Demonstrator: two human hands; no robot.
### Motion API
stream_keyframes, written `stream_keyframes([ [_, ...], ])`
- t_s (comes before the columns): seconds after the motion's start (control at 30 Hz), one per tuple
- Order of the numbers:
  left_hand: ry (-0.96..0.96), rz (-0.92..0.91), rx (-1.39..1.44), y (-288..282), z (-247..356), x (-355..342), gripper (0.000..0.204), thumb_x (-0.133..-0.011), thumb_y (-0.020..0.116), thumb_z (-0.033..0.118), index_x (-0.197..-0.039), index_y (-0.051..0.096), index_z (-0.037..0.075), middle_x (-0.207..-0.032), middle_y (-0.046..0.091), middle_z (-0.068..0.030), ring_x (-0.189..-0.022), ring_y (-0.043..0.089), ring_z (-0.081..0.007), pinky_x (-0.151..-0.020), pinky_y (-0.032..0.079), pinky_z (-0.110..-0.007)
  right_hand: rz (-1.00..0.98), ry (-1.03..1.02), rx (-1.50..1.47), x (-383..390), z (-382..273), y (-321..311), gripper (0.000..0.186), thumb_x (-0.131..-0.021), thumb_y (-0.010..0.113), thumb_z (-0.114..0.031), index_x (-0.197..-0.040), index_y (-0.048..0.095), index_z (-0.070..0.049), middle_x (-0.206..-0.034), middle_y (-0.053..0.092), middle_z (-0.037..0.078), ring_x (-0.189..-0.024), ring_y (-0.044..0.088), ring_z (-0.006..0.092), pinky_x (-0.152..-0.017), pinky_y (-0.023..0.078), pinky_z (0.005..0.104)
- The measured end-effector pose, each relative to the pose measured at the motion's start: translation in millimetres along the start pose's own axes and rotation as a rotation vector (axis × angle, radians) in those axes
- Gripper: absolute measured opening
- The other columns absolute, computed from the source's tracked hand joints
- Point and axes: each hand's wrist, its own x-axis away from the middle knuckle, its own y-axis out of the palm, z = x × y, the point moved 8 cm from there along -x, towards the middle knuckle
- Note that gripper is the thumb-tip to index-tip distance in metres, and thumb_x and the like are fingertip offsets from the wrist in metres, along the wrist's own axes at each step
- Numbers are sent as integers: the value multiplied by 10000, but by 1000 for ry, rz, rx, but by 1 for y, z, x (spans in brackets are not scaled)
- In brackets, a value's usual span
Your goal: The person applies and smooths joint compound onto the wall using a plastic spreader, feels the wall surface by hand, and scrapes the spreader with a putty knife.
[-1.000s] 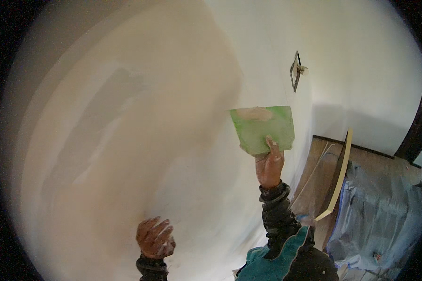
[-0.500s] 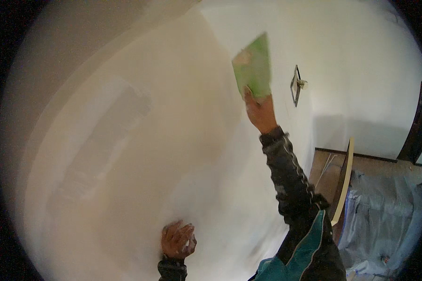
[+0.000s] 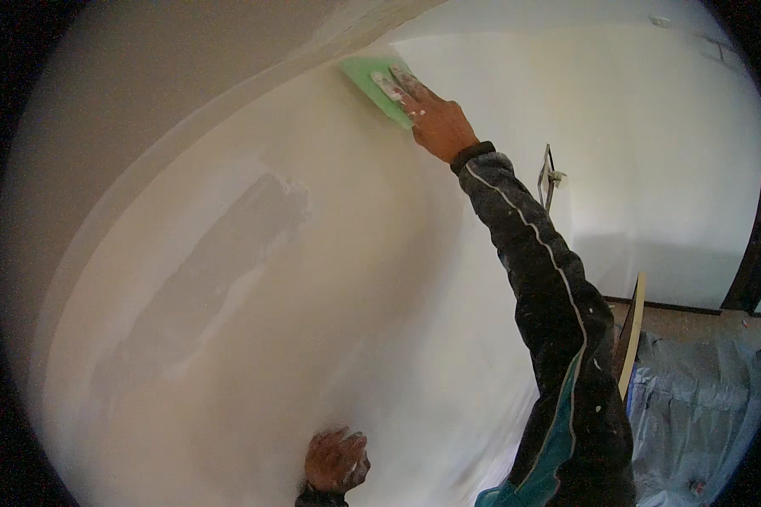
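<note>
Currently, a green flat spreader (image 3: 360,75) is gripped beneath the right hand (image 3: 440,127), seemingly against the wall (image 3: 355,262); well below it, the left hand (image 3: 336,460) is loosely curled, contents unclear. The wall could be scored if the spreader were tilted.

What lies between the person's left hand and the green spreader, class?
In the head view, only pale, shaded wall lies between the left hand and the green spreader; no object.

Spreader (image 3: 365,76) at wall (image 3: 372,262); lower right, board (image 3: 632,338) just left of sheeting (image 3: 693,401).
</note>
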Motion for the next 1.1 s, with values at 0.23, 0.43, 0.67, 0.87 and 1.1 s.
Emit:
stream_keyframes([
  [0.23, 35, -4, 50, -34, 25, 9, 207, -767, 600, 99, -969, 638, 69, -959, 644, -105, -914, 619, -257, -828, 463, -418, 142, -100, -61, 0, -23, -12, 791, -719, 541, -12, -1408, 235, -251, -1400, 346, 90, -1126, 515, 281, -750, 545, 362],
  [0.43, 153, 43, 51, -68, 14, 3, 240, -738, 621, 146, -974, 634, 105, -968, 641, -67, -920, 611, -233, -837, 451, -420, -146, -66, 24, -4, -24, -28, 867, -678, 542, 18, -1413, 200, -289, -1449, 269, 62, -1164, 491, 266, -766, 546, 345],
  [0.67, 156, -28, -28, -129, -15, -13, 270, -731, 631, 143, -999, 632, 108, -976, 641, -68, -894, 610, -222, -817, 460, -403, -335, -134, -70, -10, -20, -53, 883, -665, 542, 43, -1413, 203, -282, -1437, 299, 31, -1051, 566, 283, -758, 546, 365],
  [0.87, 101, 126, 143, -205, -26, -24, 233, -733, 613, 80, -962, 642, 48, -925, 647, -93, -835, 629, -241, -768, 501, -396, -238, 34, -34, -98, -15, -102, 627, -691, 597, -44, -1287, 401, -47, -1083, 571, 205, -883, 587, 352, -766, 498, 423],
  [1.1, 98, 129, 175, -261, -21, -38, 209, -738, 597, 63, -938, 649, 29, -914, 646, -109, -840, 629, -259, -769, 505, -405, -198, -83, 144, -193, 7, -136, 565, -719, 592, -62, -1263, 443, -86, -1059, 586, 183, -870, 591, 340, -769, 494, 423],
])
